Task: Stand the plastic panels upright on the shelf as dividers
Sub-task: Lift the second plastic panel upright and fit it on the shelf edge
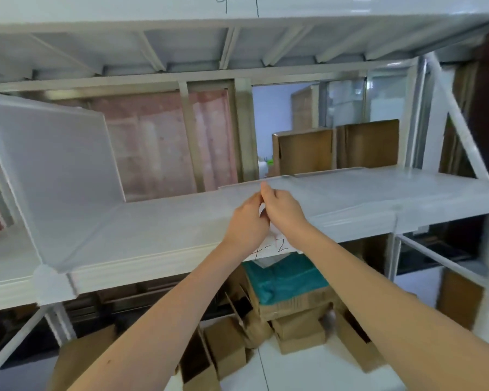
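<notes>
A translucent white plastic panel [54, 165] stands upright on the white metal shelf [158, 230] at the left, leaning slightly. A second translucent panel [350, 187] lies flat on the shelf at the centre right. My left hand [244, 221] and my right hand [283, 208] meet at the near left corner of the flat panel, fingers pinched together on its edge. The exact grip is partly hidden by the hands themselves.
Brown cardboard boxes [336, 148] stand behind the shelf at the right. Below the shelf are several cardboard boxes [229, 348] and a teal bag [288, 280]. A diagonal white brace [458, 119] crosses the right side. The upper shelf [237, 29] hangs low overhead.
</notes>
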A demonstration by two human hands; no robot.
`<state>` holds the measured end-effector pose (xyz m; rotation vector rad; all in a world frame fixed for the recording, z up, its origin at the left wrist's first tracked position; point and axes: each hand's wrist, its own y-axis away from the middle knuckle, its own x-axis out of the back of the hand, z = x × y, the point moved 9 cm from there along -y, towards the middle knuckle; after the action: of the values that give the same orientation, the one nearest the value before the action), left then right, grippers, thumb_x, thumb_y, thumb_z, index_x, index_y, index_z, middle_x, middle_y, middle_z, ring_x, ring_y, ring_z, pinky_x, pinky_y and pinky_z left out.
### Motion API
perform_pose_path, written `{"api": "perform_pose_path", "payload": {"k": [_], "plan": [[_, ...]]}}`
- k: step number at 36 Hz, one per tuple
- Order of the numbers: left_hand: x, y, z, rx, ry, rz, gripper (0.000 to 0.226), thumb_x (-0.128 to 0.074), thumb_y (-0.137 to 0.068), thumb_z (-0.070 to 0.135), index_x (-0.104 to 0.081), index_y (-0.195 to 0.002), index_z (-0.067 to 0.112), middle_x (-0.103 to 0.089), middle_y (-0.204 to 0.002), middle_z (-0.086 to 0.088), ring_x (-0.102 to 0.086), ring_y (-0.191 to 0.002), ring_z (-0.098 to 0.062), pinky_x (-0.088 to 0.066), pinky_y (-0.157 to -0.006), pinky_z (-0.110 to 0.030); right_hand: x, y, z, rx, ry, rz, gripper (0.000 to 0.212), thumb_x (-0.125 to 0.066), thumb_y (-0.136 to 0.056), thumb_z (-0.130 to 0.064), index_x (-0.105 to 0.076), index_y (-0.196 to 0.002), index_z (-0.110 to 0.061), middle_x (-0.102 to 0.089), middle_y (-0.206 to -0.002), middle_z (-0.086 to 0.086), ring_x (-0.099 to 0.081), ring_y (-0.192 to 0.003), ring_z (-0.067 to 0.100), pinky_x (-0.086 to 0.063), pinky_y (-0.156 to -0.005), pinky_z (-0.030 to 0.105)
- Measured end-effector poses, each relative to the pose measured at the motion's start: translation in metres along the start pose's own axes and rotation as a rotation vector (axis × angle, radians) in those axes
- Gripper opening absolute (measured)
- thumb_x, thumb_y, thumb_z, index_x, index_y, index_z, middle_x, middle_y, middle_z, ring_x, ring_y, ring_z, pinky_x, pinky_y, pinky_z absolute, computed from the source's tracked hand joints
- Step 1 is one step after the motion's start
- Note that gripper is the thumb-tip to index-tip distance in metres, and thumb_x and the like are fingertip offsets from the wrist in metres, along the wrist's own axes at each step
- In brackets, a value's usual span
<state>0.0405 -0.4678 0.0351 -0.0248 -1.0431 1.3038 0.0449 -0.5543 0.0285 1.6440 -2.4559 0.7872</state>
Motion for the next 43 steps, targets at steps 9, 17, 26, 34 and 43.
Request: {"api": "perform_pose_path", "payload": {"k": [9, 17, 26, 34, 43], "plan": [[-0.034, -0.024, -0.034, -0.044, -0.248, -0.204, 0.034, -0.042, -0.097, 0.025, -0.06, -0.124, 0.017, -0.063, -0.126, -0.006, -0.056, -0.116, -0.028, -0.043, -0.101, -0.036, 0.04, -0.021, 0.017, 0.113, 0.294, 0.068, 0.044, -0.037, -0.1, -0.033, -0.068, -0.096, -0.003, -0.07, -0.095, 0.014, -0.062, -0.091, 0.029, -0.048, -0.084, 0.037], [-0.07, -0.022, -0.029, -0.015, -0.309, -0.268, 0.045, -0.037, -0.085, 0.06, -0.067, -0.095, 0.028, -0.07, -0.096, 0.002, -0.062, -0.092, -0.024, -0.052, -0.08, -0.039, 0.05, -0.043, 0.049, 0.123, 0.358, 0.048, 0.04, -0.041, -0.097, -0.029, -0.068, -0.091, -0.001, -0.071, -0.09, 0.016, -0.063, -0.087, 0.031, -0.05, -0.083, 0.044], [-0.099, -0.035, -0.005, 0.11, -0.503, -0.16, 0.068, -0.031, -0.068, 0.087, -0.066, -0.09, 0.032, -0.069, -0.092, 0.01, -0.056, -0.082, -0.014, -0.046, -0.091, -0.052, 0.063, -0.071, 0.083, 0.053, 0.202, -0.166, 0.031, -0.041, -0.1, -0.025, -0.066, -0.115, -0.015, -0.07, -0.107, 0.0, -0.064, -0.1, 0.016, -0.048, -0.093, 0.031], [-0.104, -0.034, -0.006, 0.141, -0.495, -0.09, 0.061, -0.03, -0.072, 0.078, -0.065, -0.101, 0.037, -0.071, -0.092, 0.011, -0.063, -0.087, -0.016, -0.045, -0.094, -0.047, 0.059, -0.082, 0.096, 0.186, 0.313, -0.131, 0.023, -0.046, -0.094, -0.026, -0.069, -0.094, -0.027, -0.071, -0.091, -0.008, -0.064, -0.085, 0.013, -0.053, -0.081, 0.034], [-0.104, -0.033, -0.002, 0.212, -0.492, -0.166, 0.044, -0.041, -0.082, 0.067, -0.062, -0.114, 0.045, -0.071, -0.106, 0.005, -0.062, -0.101, -0.021, -0.047, -0.088, -0.038, 0.066, -0.084, 0.099, 0.202, 0.293, -0.106, 0.023, -0.047, -0.093, -0.023, -0.069, -0.087, -0.027, -0.072, -0.084, -0.008, -0.065, -0.078, 0.013, -0.054, -0.073, 0.031]]}}
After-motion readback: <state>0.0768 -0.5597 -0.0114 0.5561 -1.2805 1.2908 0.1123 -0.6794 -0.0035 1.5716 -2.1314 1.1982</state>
